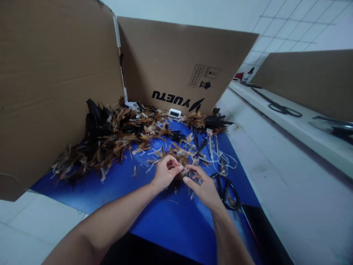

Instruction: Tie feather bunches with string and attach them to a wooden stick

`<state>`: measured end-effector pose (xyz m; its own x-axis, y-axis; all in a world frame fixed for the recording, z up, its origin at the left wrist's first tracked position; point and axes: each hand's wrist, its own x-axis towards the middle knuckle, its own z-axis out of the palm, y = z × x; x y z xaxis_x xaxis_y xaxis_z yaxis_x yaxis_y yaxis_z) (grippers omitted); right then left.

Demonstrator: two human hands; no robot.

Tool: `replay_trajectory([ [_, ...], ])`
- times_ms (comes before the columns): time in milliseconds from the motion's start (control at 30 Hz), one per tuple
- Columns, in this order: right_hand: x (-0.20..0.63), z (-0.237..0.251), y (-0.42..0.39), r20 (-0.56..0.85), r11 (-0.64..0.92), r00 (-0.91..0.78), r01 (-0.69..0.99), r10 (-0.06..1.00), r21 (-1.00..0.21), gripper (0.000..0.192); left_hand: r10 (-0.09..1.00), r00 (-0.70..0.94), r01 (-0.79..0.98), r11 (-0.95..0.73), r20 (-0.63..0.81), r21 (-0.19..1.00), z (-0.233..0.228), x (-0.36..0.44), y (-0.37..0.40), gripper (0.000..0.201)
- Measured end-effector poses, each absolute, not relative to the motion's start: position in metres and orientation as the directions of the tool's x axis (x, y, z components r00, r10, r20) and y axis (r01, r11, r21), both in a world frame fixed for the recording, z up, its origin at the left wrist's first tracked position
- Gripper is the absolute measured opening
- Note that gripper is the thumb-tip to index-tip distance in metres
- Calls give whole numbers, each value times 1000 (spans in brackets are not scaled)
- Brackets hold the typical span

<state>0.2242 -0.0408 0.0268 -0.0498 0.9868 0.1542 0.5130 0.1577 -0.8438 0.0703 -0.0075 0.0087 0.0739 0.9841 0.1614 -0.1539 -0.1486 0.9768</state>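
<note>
While bent over the blue mat [154, 221], pinching a small feather bunch [184, 171] with both hands. Left hand [164, 173] curled, fingers [176, 166] closed tight on the bunch's left end. Right hand [203, 187] just beside it, thumb and first finger nipped shut on the other end, other fingers loose. Bunch held near the middle of the mat, just above it.

Toward the back of the mat, a big feather pile [110, 136], brown and black, spread wide. Behind the mat, standing cardboard [176, 62] like a wall. At the back edge of the mat, a little white box [174, 113]. On the right part of the mat, black scissors [227, 191], just beside the right hand. Past the scissors, farther back on the mat, white string [224, 160] in loops. Off the right side of the mat, white tabletop [275, 184].
</note>
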Motion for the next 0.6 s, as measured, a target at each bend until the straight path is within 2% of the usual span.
replay_trajectory([
  [133, 221, 23, -40, 209, 247, -132, 479, 969, -843, 16, 981, 151, -310, -72, 124, 948, 9, 72, -9, 25],
  [267, 224, 25, -40, 152, 171, -80, 404, 985, -898, 18, 976, 199, -432, 7, 88, 902, 11, 74, -9, 28],
  [433, 230, 29, -40, 86, 94, -39, 353, 996, -931, 25, 989, 150, -423, 54, 11, 905, 13, 73, -7, 29],
  [600, 232, 28, -40, 98, 103, -34, 452, 995, -886, 27, 999, -4, -321, -36, 37, 946, 9, 71, 0, 25],
])
